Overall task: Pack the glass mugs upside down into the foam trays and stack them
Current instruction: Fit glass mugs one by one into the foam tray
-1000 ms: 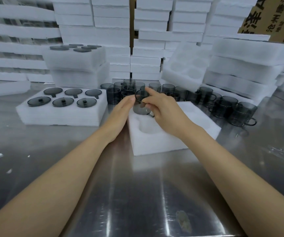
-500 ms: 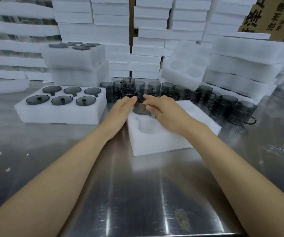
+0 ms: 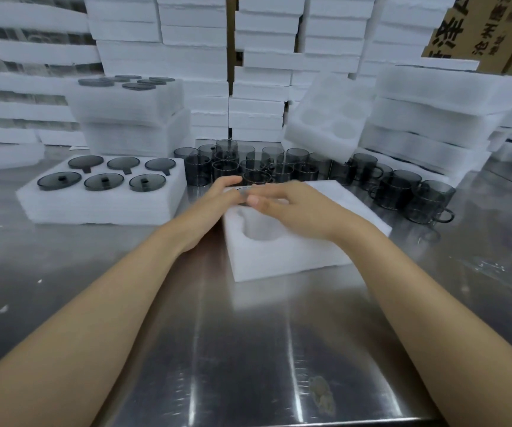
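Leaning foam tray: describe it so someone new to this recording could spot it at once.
On the steel table, find the cluster of dark glass mugs along the far side. Behind their right half, one empty foam tray leans against the foam stacks. It alone stands tilted, round pockets facing the camera.

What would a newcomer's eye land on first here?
The left hand and right hand meet over a smoky glass mug at the far left of a white foam tray, centre frame. Behind stands a crowd of dark mugs; to the left, a filled tray shows six upturned mugs. At the back, foam stacks rise like a wall.
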{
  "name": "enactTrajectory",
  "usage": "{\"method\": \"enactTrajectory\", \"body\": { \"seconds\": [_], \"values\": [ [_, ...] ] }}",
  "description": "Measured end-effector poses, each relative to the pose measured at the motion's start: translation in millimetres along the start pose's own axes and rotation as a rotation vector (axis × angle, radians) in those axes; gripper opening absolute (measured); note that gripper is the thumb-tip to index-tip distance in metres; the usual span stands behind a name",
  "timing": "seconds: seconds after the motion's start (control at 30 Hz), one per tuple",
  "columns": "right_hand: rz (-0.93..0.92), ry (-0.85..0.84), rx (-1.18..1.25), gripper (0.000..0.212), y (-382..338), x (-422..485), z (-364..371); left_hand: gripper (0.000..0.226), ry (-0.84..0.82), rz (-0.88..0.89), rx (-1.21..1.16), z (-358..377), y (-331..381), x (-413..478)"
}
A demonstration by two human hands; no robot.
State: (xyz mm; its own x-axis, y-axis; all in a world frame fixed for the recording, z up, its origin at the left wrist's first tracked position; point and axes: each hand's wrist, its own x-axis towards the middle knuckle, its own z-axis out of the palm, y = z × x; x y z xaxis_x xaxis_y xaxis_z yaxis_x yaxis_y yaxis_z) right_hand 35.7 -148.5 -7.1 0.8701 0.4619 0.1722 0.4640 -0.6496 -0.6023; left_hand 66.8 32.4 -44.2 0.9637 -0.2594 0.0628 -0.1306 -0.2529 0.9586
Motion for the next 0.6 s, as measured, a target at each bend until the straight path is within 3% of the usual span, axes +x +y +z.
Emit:
{"method": "enactTrajectory", "body": {
  "seconds": [0.07,0.17,0.23,0.33,0.6],
  "values": [
    [0.033,0.226,0.162,0.030,4.7,1.2,-9.9,0.053,0.028,-0.016,0.001,0.1,-0.5,2.1],
    [0.091,0.524,0.108,0.024,19.7,-1.6,-29.5,0.041,0.049,-0.027,0.030,-0.1,-2.1,2.9],
    [0.097,0.614,0.091,0.027,27.7,-5.1,-37.4,0.037,0.049,-0.022,0.031,-0.7,-0.4,2.9],
    [0.090,0.605,0.064,0.032,27.4,5.9,-43.0,0.033,0.043,0.004,0.041,1.2,3.3,2.0],
    [0.065,0.275,-0.135,0.033,25.1,51.7,-7.5,0.034,-0.055,0.000,0.088,-5.3,5.8,15.1]
  ]
}}
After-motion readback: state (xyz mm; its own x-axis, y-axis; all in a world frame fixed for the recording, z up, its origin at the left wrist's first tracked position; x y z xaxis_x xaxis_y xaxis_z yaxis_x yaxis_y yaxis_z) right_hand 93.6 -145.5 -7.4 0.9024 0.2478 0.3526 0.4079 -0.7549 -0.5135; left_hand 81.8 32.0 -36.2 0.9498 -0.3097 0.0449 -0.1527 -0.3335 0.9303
